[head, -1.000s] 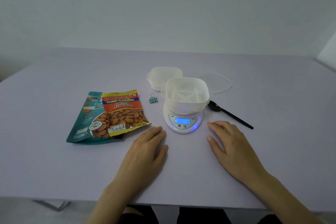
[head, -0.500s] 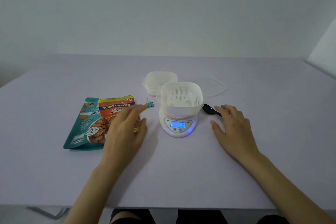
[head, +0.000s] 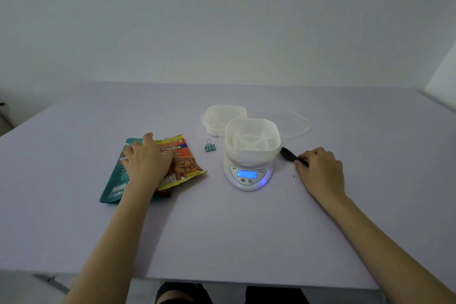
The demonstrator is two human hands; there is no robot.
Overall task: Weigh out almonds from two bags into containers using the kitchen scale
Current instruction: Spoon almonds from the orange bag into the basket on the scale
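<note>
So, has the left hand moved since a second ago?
Yes. The left hand went left, away from the scale, onto the orange almond bag.

A pale lilac tabletop (head: 222,229) carries everything. Under the left fingers (head: 148,139) lies a teal bag (head: 116,185), with an orange almond bag (head: 187,165) overlapping it. Between them and the right fingers (head: 308,155) sit a teal binder clip (head: 210,147) and a white scale (head: 246,177) (its display lit blue). A black spoon (head: 287,154) lies with its handle pinched by the right fingers; beyond them are stacked white containers (head: 222,116) and a clear lid (head: 296,126).
</note>
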